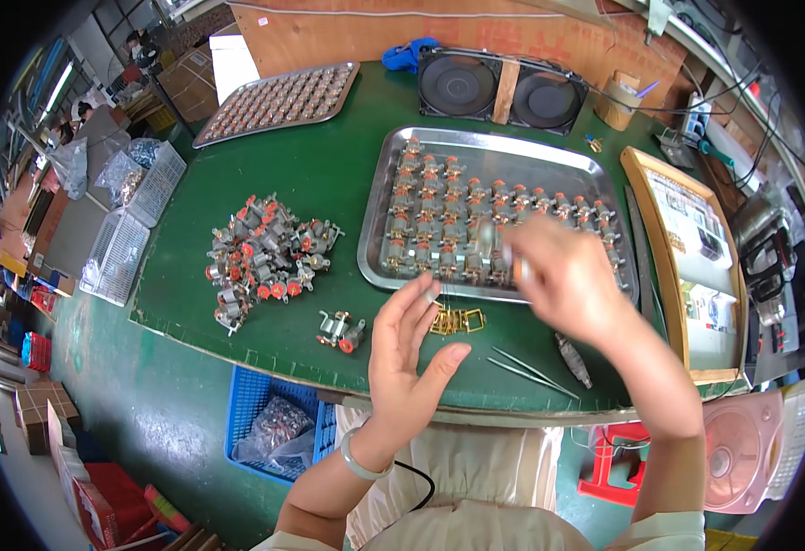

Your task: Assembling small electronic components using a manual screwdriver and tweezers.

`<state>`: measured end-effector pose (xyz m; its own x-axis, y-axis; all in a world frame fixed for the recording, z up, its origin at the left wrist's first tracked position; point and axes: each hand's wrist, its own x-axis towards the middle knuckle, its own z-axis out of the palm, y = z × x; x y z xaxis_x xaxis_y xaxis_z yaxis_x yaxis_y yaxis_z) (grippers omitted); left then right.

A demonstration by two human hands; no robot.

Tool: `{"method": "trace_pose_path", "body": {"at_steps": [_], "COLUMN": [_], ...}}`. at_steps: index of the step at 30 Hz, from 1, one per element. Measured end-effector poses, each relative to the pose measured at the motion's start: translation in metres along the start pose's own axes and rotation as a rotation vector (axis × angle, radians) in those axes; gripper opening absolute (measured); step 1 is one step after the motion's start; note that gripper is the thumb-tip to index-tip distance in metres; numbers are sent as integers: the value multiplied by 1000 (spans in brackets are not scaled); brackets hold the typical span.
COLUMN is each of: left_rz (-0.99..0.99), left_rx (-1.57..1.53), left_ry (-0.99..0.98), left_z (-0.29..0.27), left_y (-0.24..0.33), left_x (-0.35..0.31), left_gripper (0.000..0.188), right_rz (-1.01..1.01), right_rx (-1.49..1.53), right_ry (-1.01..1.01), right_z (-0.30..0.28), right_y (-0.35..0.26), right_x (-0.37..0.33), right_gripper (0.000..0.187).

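Note:
My left hand [409,354] is open, palm turned inward and thumb apart, above the table in front of the steel tray [375,248]. My right hand [563,275] is closed and smeared by motion over the tray's near edge; a blurred silvery shape shows at its fingertips, too unclear to name. In the tray stand rows of small metal components with orange-red round parts [425,207]. Just right of my left fingers lie several brass-coloured frames [459,320]. Nearer me are metal tweezers [533,372] and a grey, worn-looking tool handle [573,361].
A pile of similar components [264,248] lies at the left, with a few loose ones [341,331] nearer me. Behind are another filled tray [278,103] and two black fans [503,87]. A wooden-framed board [687,266] stands right. A blue crate [274,427] sits below the table edge.

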<state>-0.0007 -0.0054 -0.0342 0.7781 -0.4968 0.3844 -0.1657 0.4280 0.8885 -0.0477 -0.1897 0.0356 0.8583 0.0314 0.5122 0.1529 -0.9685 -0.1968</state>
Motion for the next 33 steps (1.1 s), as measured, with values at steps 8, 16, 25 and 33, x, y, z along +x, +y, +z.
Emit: {"method": "trace_pose_path", "body": {"at_steps": [8,16,25,33], "left_rz": [141,162,335,260], "left_rx": [208,245,366,1078], "left_ry": [-35,-58,-128,-185], "left_z": [1,-2,-28,-107], "left_y": [-7,-9,12,44], "left_x": [-7,-7,-4,9], "left_gripper": [27,24,21,32], "right_rz": [90,128,81,-157], "right_rx": [-129,-66,-73,263], "right_ry": [-46,-244,-155,-379], "right_z": [43,56,21,31], "right_y": [121,118,72,-56], "right_x": [60,75,69,43], "right_gripper": [21,19,22,30]}}
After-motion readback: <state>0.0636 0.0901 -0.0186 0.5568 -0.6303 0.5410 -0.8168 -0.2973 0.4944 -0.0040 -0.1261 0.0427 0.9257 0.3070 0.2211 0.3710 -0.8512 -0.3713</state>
